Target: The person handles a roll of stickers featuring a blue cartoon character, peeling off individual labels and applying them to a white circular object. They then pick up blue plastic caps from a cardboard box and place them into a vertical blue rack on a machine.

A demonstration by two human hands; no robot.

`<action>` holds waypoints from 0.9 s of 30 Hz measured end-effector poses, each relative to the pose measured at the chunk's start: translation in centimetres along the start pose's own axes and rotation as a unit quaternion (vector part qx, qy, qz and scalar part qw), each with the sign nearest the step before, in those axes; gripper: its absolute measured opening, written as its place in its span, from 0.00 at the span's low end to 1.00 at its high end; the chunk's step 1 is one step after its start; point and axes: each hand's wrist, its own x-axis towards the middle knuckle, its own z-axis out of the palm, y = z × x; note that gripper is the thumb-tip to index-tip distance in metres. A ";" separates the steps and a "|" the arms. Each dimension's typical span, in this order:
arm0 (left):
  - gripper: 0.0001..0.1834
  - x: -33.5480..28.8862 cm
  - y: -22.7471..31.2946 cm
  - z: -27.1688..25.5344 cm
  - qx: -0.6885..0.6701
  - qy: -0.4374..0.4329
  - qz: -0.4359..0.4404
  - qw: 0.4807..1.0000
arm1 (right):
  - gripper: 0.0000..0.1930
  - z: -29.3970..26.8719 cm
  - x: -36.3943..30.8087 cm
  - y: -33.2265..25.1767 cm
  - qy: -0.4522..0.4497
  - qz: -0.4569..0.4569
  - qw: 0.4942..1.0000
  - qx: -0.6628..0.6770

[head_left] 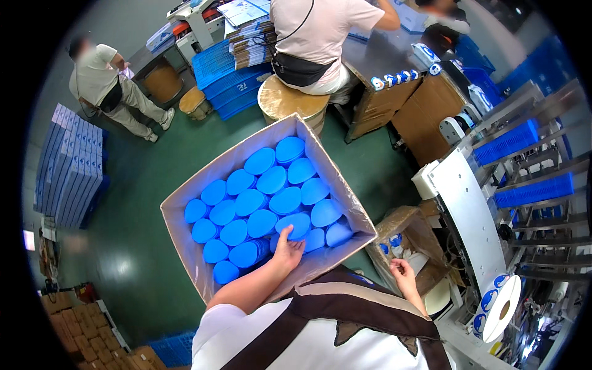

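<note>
A large cardboard box (pixel 185 243) lined with clear plastic stands in front of me. Rows of stacked blue oval discs (pixel 250 202) fill much of it. My left hand (pixel 288 251) reaches over the near side of the box and grips a stack of blue discs (pixel 297 224). Its thumb lies on the top disc, and part of the fingers is hidden. To the right, outside the box, my right hand (pixel 404 274) hangs with loosely bent fingers and nothing visible in it. It is near a smaller plastic-lined carton (pixel 407 228) holding blue-and-white scraps.
At right stands a machine with a white panel (pixel 468 203), racks of blue pieces (pixel 535 190) and a label roll (pixel 501 309). A person (pixel 317 49) sits on a drum (pixel 290 98) ahead; another person (pixel 114 83) stands far left. Stacked cartons (pixel 71 166) are at left.
</note>
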 end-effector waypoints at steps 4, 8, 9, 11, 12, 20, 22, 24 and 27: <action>0.42 -7.6 0.3 1.0 0.129 0.001 0.035 0.991 | 0.17 0.6 -0.3 -1.9 -0.044 -0.020 0.999 0.012; 0.45 -11.3 3.1 4.5 0.251 -0.295 0.052 0.920 | 0.27 4.2 -1.6 -13.8 -0.024 -0.361 0.904 -0.226; 0.48 -11.9 3.7 6.2 0.274 -0.327 0.007 0.904 | 0.28 5.3 -1.3 -16.3 -0.033 -0.449 0.861 -0.237; 0.49 -11.1 4.2 9.6 0.304 -0.388 -0.138 0.859 | 0.32 5.8 -0.7 -19.5 -0.060 -0.602 0.733 -0.312; 0.50 -10.6 4.2 11.6 0.320 -0.417 -0.210 0.824 | 0.33 5.5 -0.3 -20.8 -0.081 -0.661 0.645 -0.374; 0.39 -8.9 -0.8 16.5 0.423 -0.401 -0.385 0.716 | 0.41 2.2 -3.3 -28.7 -0.274 -0.622 0.558 -0.476; 0.47 -10.9 -2.0 17.4 0.400 -0.377 -0.382 0.743 | 0.47 0.4 -3.0 -28.6 -0.262 -0.539 0.675 -0.430; 0.49 -9.1 0.8 17.1 0.491 -0.494 -0.227 0.680 | 0.51 -4.0 -0.5 -28.2 -0.143 -0.523 0.737 -0.403; 0.17 -7.9 4.7 13.8 0.569 -0.265 0.099 0.772 | 0.54 -13.3 3.5 -28.1 0.021 -0.366 0.786 -0.497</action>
